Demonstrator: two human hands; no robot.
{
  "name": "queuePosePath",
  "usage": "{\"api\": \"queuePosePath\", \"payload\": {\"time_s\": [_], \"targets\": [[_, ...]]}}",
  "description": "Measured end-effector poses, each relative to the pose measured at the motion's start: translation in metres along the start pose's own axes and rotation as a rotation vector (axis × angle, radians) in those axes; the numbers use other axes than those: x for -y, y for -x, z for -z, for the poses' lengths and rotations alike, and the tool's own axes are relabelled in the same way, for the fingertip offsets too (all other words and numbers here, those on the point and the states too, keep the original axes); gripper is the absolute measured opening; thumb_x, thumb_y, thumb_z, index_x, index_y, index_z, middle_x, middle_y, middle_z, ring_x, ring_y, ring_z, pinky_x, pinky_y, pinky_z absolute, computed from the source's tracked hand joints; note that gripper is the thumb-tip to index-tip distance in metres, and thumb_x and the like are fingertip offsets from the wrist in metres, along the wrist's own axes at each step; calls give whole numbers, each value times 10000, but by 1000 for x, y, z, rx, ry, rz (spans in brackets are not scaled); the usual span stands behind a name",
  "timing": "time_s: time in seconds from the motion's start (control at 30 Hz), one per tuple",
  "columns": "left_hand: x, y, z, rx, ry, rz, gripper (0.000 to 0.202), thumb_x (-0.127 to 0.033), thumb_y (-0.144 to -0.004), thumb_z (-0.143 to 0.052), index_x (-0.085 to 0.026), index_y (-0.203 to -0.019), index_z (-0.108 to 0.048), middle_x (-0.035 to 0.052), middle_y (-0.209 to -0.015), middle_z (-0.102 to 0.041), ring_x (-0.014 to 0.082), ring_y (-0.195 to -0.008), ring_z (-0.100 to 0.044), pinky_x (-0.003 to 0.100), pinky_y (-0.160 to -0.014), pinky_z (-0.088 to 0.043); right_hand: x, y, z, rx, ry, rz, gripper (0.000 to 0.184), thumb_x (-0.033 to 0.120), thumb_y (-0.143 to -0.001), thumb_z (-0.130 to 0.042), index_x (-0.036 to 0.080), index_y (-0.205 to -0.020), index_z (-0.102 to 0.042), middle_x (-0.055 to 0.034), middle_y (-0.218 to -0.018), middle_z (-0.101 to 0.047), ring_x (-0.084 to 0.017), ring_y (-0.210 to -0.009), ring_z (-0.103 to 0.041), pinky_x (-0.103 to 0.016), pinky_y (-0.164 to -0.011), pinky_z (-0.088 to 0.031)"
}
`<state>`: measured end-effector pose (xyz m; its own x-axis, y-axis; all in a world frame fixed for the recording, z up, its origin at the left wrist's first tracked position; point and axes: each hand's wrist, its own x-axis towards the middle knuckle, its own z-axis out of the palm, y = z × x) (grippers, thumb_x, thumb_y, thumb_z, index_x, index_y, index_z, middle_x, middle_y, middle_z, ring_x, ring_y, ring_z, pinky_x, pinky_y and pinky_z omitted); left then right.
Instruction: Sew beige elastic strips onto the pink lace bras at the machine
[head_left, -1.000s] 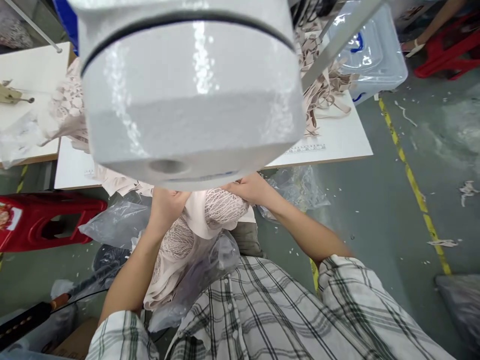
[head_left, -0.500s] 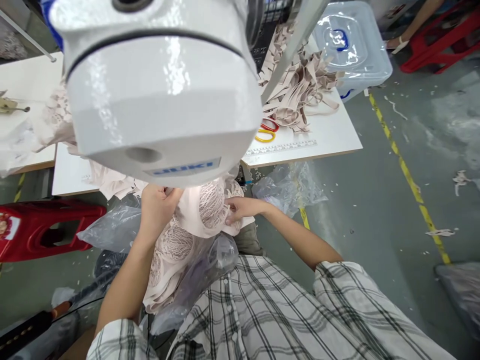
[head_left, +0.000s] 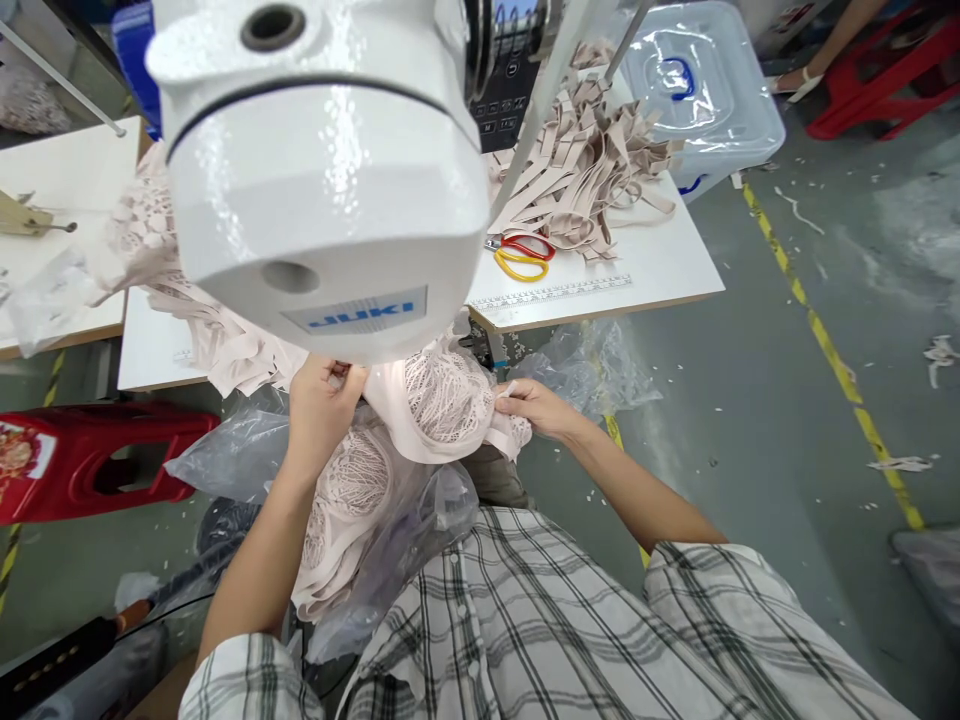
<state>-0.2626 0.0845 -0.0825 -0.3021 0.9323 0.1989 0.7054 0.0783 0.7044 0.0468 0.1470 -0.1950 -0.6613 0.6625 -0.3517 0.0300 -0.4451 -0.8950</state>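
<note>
A pale pink lace bra (head_left: 446,400) is stretched between my hands, just below the head of a white sewing machine (head_left: 330,200). My left hand (head_left: 324,395) pinches its left part close under the machine head. At the other side, my right hand (head_left: 536,405) grips the bra's edge between thumb and fingers. More lace bras (head_left: 349,500) hang in a stack below my left hand, beside clear plastic (head_left: 405,550) over my lap. The needle area is hidden behind the machine head.
Beige straps (head_left: 577,170) lie piled on the white table (head_left: 660,260), near red-and-yellow scissors (head_left: 525,255) and a printed ruler (head_left: 555,295). A lidded clear bin (head_left: 701,90) stands behind. Pink lace pieces (head_left: 225,335) spread at left, above a red stool (head_left: 105,455).
My right hand has moved right and slightly up, from lying against the cup to holding the bra's edge. The bra is now spread wider. My view has shifted slightly.
</note>
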Motion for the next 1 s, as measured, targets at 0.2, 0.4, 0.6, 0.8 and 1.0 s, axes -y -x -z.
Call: {"api": "queuePosePath", "payload": {"time_s": [0.2,0.4,0.6,0.8,1.0], "targets": [[-26,37,0,-177,-111,-348,90,-201,-954,-547,-206,-1025,-602,45,-960,-715,182,-912,-692,294,-777,-541,37,22,4,-7,299,177,409,563,-891,-681,178,-980,-790,-69,-919,-779,-208,-841,-712,-312,-762,-543],[-87,79,-9,275,-65,-939,592,-377,-908,-680,-147,-1411,-471,147,-1363,-650,299,-1367,-526,507,-1206,-357,96,48,-58,577,697,431,211,305,-971,-604,209,-1060,-769,-51,-1048,-780,-178,-963,-708,-285,-834,-542],[-46,47,1,738,44,-303,379,-450,-924,-649,-185,-662,-579,-32,-570,-580,111,-522,-511,248,-545,-410,118,34,-84,387,891,339,245,357,-1010,-573,217,-1078,-762,-1,-855,-759,-123,-729,-644,-257,-717,-447],[-22,11,13,390,52,72,365,-470,-877,-680,-182,-671,-590,-32,-565,-558,100,-511,-444,230,-509,-296,114,-20,-70,68,937,377,333,420,-945,-621,179,-721,-672,9,-679,-648,-135,-695,-547,-300,-770,-376],[-21,-7,10,332,94,144,573,-413,-848,-670,-215,-500,-259,-60,-450,-251,77,-454,-243,245,-450,-184,124,-39,-69,62,768,196,356,490,-841,-685,163,-701,-665,22,-660,-604,-111,-641,-517,-255,-634,-337]]}}
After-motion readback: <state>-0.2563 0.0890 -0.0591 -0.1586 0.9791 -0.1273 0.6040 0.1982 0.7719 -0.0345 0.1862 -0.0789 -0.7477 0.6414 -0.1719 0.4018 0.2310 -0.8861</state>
